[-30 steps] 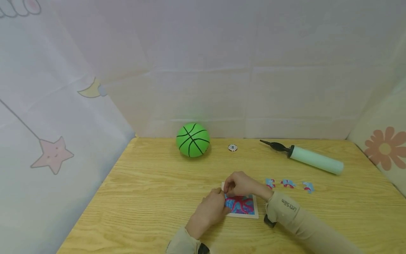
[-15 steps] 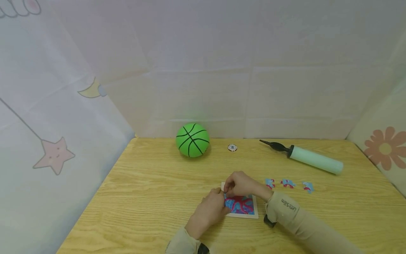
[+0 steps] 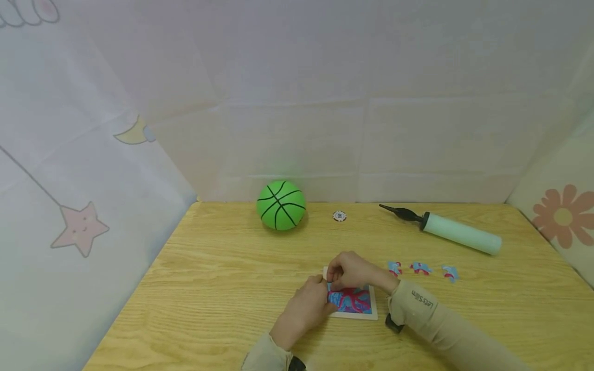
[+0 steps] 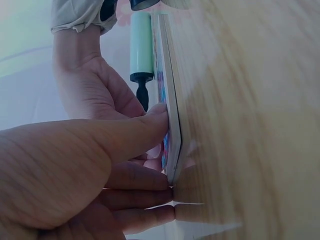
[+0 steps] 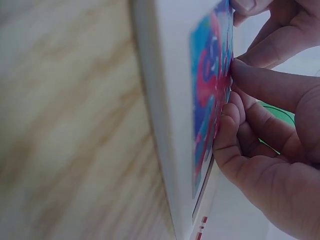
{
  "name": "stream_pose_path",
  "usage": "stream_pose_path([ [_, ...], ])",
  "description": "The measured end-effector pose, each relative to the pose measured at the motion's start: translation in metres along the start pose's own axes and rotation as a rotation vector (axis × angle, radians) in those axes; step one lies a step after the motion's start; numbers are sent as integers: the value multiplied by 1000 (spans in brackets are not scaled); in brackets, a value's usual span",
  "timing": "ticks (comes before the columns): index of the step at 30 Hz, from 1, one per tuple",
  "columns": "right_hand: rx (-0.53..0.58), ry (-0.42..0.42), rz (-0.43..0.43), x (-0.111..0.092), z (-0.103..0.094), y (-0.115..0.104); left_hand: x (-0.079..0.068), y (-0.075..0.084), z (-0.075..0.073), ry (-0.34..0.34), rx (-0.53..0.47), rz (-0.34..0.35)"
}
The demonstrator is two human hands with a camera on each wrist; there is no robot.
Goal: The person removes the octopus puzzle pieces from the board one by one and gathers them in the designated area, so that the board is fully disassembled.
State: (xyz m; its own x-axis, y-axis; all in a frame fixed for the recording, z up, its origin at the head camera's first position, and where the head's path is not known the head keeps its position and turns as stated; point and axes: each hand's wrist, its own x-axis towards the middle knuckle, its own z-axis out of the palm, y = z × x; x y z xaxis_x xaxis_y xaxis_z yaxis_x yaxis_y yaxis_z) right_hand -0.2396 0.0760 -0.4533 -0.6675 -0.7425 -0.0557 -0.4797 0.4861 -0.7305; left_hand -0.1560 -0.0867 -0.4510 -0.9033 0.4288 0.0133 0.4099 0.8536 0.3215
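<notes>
A white-bordered jigsaw puzzle (image 3: 353,301) with a pink-and-blue picture lies on the wooden table. My left hand (image 3: 306,304) holds its left side: in the left wrist view the thumb (image 4: 157,112) rests on the face of the border and the other fingers lie against the edge. At the upper left of the picture is my right hand (image 3: 350,270), curled, its fingertips pinching a puzzle piece that they mostly hide. The right wrist view shows thumb and fingers (image 5: 227,132) meeting the picture surface. Three loose puzzle pieces (image 3: 421,268) lie to the right, coloured blue and pink.
A green ball (image 3: 281,205) with black lines stands at the back of the table (image 3: 223,257). Right of it lies a poker chip (image 3: 340,216). A pale green hand pump (image 3: 461,233) with a black nozzle lies back right. Printed cloth hangs behind and at both sides.
Both hands stay at nearly the same spots. The right hand's fingers have shifted very slightly over the puzzle; the loose pieces have not moved.
</notes>
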Motion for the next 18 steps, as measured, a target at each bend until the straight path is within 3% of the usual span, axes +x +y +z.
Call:
stream_pose_path([
  [18, 17, -1, -27, -3, -1, -2, -1, 0, 1, 1, 13, 13],
])
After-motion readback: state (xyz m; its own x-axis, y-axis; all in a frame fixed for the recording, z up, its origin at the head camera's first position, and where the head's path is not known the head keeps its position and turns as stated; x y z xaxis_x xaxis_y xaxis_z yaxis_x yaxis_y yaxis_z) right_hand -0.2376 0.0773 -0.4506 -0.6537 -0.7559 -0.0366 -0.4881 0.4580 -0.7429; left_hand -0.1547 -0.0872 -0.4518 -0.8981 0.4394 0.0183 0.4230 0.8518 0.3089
